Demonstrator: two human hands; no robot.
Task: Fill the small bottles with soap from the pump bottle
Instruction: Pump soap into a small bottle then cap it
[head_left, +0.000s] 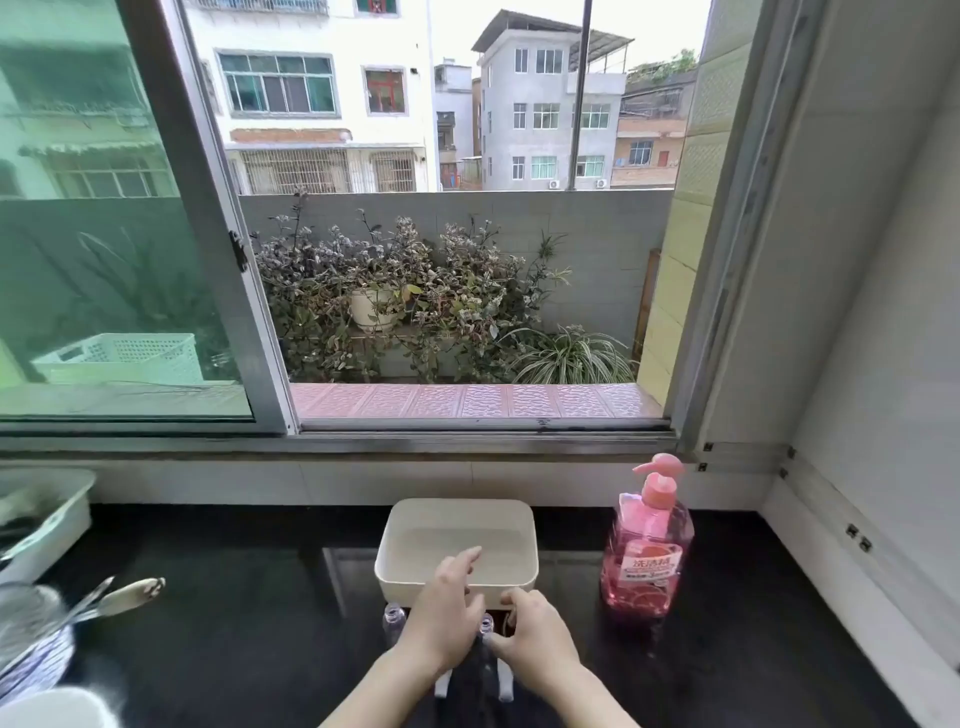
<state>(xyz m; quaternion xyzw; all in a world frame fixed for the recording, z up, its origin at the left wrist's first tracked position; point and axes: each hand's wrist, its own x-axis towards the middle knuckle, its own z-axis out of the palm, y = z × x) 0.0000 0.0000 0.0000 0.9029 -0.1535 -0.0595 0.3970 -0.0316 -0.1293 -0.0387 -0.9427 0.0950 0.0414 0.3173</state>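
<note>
Vertically, neck up, small bottle (487, 623) between left hand (445, 621) and right hand (537, 644); fingers (521, 598) curled, grip unclear.

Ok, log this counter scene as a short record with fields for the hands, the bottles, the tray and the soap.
surface: dark countertop
soap: pink pump bottle, upright, right of the tray, untouched
tray: white tray, just beyond the hands
small bottles: left small bottle beside the left hand; middle small bottle between the hands
left hand: fingers reach over the tray's near rim
right hand: fingers curled beside the middle small bottle, grip unclear
</note>
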